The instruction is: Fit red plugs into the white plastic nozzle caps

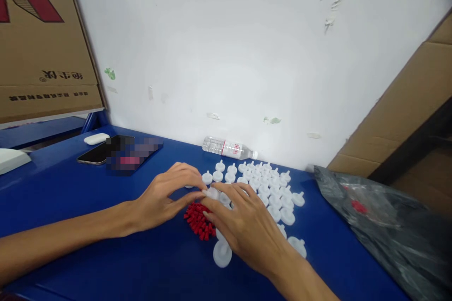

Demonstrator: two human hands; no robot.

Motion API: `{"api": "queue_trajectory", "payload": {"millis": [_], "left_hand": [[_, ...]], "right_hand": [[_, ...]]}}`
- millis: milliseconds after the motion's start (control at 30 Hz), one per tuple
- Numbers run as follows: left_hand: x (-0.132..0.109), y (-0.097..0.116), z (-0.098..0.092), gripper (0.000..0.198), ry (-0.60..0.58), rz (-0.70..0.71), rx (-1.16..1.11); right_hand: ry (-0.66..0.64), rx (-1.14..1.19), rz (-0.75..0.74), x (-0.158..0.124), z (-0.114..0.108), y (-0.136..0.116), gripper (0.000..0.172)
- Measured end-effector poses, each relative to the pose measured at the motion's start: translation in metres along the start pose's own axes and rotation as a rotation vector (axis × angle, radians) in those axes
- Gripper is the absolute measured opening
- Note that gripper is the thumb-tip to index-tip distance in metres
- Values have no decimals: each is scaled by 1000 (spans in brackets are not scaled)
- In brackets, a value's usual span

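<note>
My left hand (173, 189) is closed in a pinch, thumb and fingertips at the near-left side of a white round plastic cap with a short stem (212, 193). From the other side my right hand (243, 218) closes its thumb and fingers on the same cap, partly covering it. Just below the fingertips lies a heap of small red tube-like caps (200, 222). Many more white stemmed caps (264, 183) spread over the blue table behind and right of my right hand. One white cap (222, 253) lies near my right wrist.
A clear plastic bottle (229, 147) lies on its side against the wall. Phone (106, 149), white case (96, 138) and a dark flat packet (136, 155) lie at left. A dark plastic bag (381, 216) covers the table's right side. Cardboard stands at both sides.
</note>
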State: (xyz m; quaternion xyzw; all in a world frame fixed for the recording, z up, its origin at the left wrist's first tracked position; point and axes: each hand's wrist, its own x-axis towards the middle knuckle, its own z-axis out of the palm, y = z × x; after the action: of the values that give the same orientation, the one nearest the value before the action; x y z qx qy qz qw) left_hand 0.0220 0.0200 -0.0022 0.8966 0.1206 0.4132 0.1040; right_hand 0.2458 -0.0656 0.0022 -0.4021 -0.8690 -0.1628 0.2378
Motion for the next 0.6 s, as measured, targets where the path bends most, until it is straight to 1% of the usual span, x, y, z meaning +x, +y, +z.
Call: {"api": "queue_trajectory", "payload": {"millis": [67, 100, 133, 200, 233, 300, 367, 433, 500, 600], "left_hand": [[1, -3, -2, 21, -55, -49, 68], [2, -5, -4, 23, -104, -68, 103], [3, -7, -6, 22, -173, -76, 130], [5, -11, -12, 17, -360, -60, 176], [6, -12, -14, 17, -445, -48, 202], [7, -13, -18, 18, -552, -33, 245], [8, -11, -21, 19, -580, -26, 264], [9, -9, -21, 17, -570, -16, 257], [9, -8, -20, 16, -557, -1, 253], [9, -10, -19, 15, -568, 6, 263]], "right_hand": [[48, -16, 18, 0, 0, 2, 26], [65, -24, 33, 0, 0, 3, 27], [73, -30, 50, -1, -1, 4, 28], [74, -31, 84, -2, -2, 4, 29], [69, -30, 96, -2, -3, 4, 30], [55, -25, 108, -3, -3, 3, 34], [48, -18, 106, -3, -2, 3, 39], [41, -7, 100, -3, -1, 3, 42], [36, 5, 98, -2, -1, 3, 40], [52, 43, 116, 0, -3, 2, 34]]}}
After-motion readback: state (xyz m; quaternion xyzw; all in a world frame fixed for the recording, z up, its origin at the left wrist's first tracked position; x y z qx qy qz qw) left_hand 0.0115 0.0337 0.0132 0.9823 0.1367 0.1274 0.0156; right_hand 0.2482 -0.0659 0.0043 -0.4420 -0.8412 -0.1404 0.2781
